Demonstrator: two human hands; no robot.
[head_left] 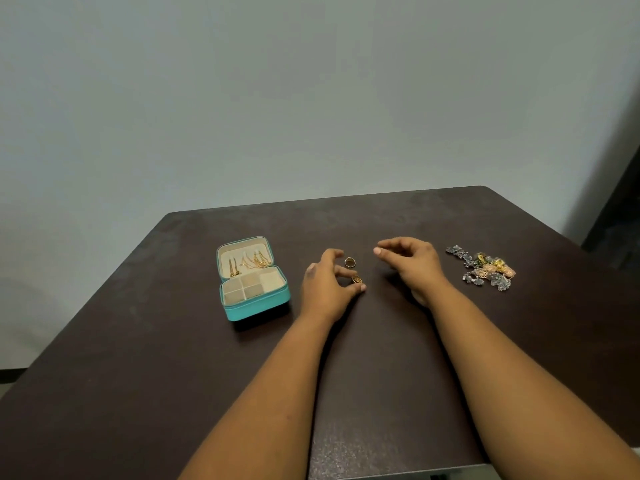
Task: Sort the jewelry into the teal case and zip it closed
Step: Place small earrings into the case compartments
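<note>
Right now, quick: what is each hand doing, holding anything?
Left hand: fingers curled beside two small gold rings on the dark table; a grip cannot be told.
Right hand: loosely curled, holding nothing.

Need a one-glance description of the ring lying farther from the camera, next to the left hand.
On the dark table, look between the open teal case and the left hand's fingertips. Two small gold rings lie there. It is the farther ring, a plain band with a dark centre, lying free beyond the patterned ring at the fingers.

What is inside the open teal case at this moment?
In the teal case, gold chains hang on the lid's lining. The base compartments look empty, though the front wall hides their nearest floor.
</note>
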